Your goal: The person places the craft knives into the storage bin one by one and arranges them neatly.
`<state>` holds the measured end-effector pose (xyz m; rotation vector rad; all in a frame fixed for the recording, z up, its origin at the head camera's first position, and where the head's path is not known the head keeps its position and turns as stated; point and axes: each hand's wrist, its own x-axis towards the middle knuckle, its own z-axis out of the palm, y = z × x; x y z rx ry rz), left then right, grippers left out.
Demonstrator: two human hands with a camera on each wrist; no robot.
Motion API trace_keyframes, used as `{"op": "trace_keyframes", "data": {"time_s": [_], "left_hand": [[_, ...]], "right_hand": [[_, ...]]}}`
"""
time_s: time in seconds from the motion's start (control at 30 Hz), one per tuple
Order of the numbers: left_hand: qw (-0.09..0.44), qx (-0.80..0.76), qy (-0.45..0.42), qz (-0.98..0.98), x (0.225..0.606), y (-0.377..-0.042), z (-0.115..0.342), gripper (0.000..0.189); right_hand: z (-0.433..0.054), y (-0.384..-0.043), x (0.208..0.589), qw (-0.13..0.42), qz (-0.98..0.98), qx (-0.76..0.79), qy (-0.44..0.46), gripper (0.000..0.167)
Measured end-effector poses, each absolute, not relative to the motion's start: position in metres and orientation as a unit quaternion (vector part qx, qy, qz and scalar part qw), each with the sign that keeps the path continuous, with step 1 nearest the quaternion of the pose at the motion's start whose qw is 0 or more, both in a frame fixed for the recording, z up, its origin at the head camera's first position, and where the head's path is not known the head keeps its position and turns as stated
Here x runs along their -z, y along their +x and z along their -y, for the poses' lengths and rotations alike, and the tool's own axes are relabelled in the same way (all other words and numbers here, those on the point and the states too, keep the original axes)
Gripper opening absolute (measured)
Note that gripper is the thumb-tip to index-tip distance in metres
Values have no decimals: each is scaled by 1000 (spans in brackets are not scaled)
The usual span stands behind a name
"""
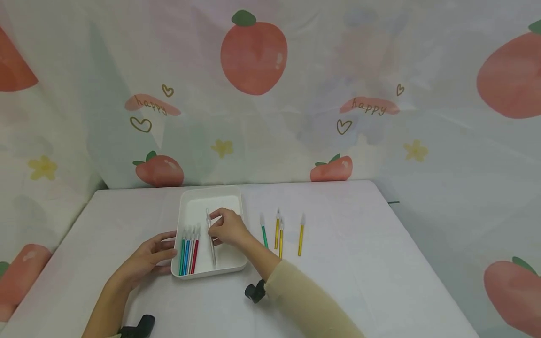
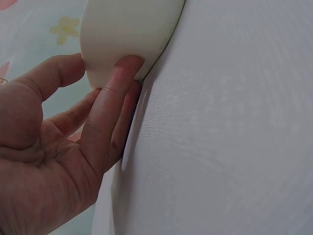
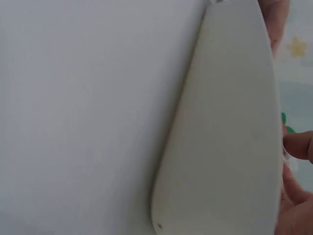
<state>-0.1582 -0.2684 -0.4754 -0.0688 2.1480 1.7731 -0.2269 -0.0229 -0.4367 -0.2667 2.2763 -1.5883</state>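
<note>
A white tray lies on the table. My right hand reaches over its right side and pinches a slim silver pen-like stick with a clear tip, held near upright in the tray. Left of it, several similar sticks in green, blue, silver and red lie side by side in the tray. My left hand rests against the tray's left side, its fairly straight fingertips touching the outer wall. In the right wrist view the tray wall hides most of my right hand.
Right of the tray, on the white-covered table, lie a green stick and several yellow sticks, all with clear tips. A fruit-printed cloth hangs behind the table.
</note>
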Motion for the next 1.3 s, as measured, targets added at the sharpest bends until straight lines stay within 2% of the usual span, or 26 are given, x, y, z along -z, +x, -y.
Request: {"op": "trace_keyframes", "data": {"time_s": [0.3,0.9,1.3], "left_hand": [[181,-627,-22,-757,473,-160,267,73],[187,-628,-24,-755,471,-163,265,72],[183,-624,-30,-759,470,-157,264,73]], "right_hand": [[37,-219,451,165,-837,516,-78,59],[43,-209,452,192,-841,500,-74,55],[17,-208,441,178,-826,521,-122,58]]}}
